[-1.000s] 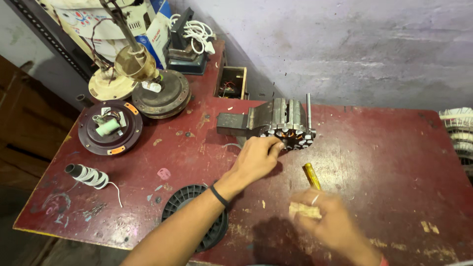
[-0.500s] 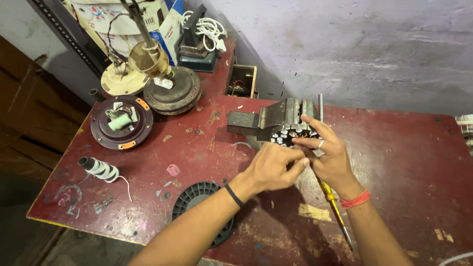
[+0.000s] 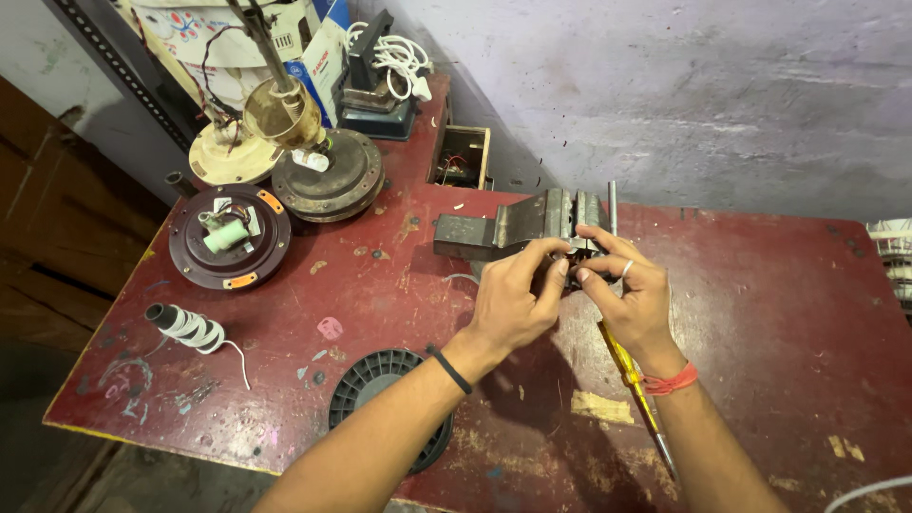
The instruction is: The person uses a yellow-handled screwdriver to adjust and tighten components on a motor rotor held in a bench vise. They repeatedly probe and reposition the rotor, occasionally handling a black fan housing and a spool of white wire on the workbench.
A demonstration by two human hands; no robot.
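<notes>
Two bare hands meet over a small motor stator (image 3: 576,249) clamped in a metal bench vise (image 3: 513,226) on a worn red workbench (image 3: 779,313). The left hand (image 3: 513,302), a black band at its wrist, curls its fingers and pinches at the stator's near face; the right hand (image 3: 629,296), with a ring and a red wrist thread, closes thumb and fingers on the same part from the other side. A yellow-handled screwdriver (image 3: 635,389) lies on the bench just under the right wrist. A black slotted disc (image 3: 375,385) sits beneath the left forearm. Well out past the left hand stand a dark round motor housing (image 3: 230,237) and a spool of white wire (image 3: 185,326).
</notes>
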